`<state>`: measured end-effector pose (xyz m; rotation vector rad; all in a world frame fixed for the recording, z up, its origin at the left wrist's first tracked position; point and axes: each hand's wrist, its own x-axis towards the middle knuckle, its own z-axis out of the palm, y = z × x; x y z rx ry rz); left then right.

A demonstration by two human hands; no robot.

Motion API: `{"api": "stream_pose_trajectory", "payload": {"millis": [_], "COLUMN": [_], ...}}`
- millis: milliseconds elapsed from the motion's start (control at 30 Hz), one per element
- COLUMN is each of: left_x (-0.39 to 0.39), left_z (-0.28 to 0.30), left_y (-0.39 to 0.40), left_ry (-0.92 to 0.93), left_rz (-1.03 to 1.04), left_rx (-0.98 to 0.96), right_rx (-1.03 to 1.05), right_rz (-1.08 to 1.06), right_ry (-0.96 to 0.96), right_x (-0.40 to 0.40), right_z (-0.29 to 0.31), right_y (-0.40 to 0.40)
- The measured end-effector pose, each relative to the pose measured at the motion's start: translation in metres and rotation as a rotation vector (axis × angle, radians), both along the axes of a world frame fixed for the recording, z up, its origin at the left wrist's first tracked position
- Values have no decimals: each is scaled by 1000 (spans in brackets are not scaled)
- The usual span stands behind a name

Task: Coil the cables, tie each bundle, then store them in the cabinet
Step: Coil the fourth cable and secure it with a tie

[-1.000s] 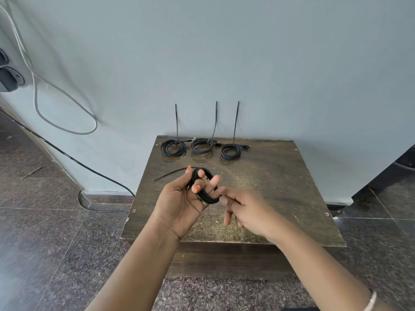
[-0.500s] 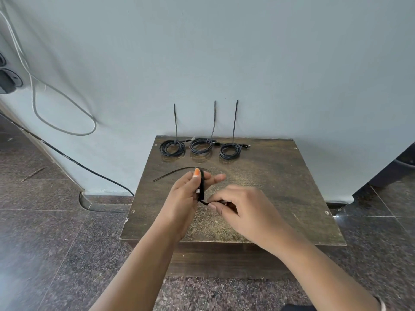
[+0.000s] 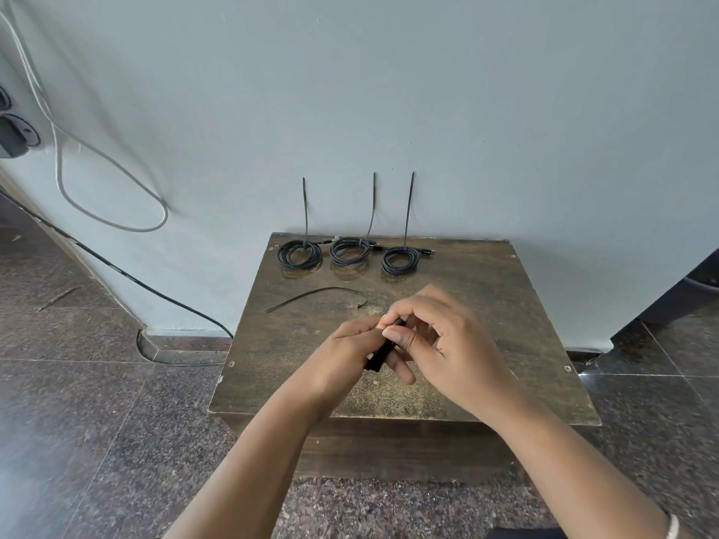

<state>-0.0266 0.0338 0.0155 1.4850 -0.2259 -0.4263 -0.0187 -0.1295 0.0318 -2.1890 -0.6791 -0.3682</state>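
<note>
While both hands met over the middle of the wooden table (image 3: 486,305), here is what I had on my feed:

Left hand (image 3: 346,355): fingers were curled round the black cable coil (image 3: 379,355), squeezing it flat and holding it clear above the tabletop.

Right hand (image 3: 447,344): thumb and forefinger pinched the upper end of that same coil, the other fingers bent loosely behind. Most of the bundle was hidden, so I could only guess it was the cable's end piece in that pinch.

Tied bundles: three coils (image 3: 352,252) lay in a row along the table's far edge, each with a tie tail standing up against the wall (image 3: 389,91).

Loose tie (image 3: 315,295): it lay curved on the table, between the row and the hands, touching neither.

Wall side: a grey cable loop (image 3: 113,180) hung at left.
</note>
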Motion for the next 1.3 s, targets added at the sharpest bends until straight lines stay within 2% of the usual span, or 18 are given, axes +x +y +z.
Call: {"api": "stream_pose_trajectory", "payload": {"millis": [100, 200, 267, 433, 767, 933, 1000, 1067, 1167, 1300], "left_x": [0, -3, -4, -4, -5, 1, 5, 10, 15, 20], "left_z": [-2, 0, 1, 2, 7, 6, 5, 4, 2, 4], "left_y": [0, -3, -3, -4, -6, -4, -1, 5, 17, 33], "left_ry": [90, 146, 172, 155, 146, 68, 29, 11, 31, 77], "left_rz": [2, -7, -9, 46, 69, 202, 282, 384, 545, 699], "left_rx": [-168, -260, -316, -298, -246, -107, -15, 76, 129, -5], "right_rx": [192, 504, 599, 678, 641, 610, 593, 498, 227, -17], "right_rz": [3, 108, 155, 182, 138, 85, 4, -113, -250, -292], "right_ry": [233, 541, 701, 818, 753, 746, 751, 698, 612, 439], "right_x": [2, 1, 3, 5, 10, 23, 28, 36, 46, 56], "right_z": [-7, -11, -11, -13, -16, -21, -26, -36, -49, -60], "right_y": [2, 7, 7, 9, 14, 25, 33, 40, 47, 56]}}
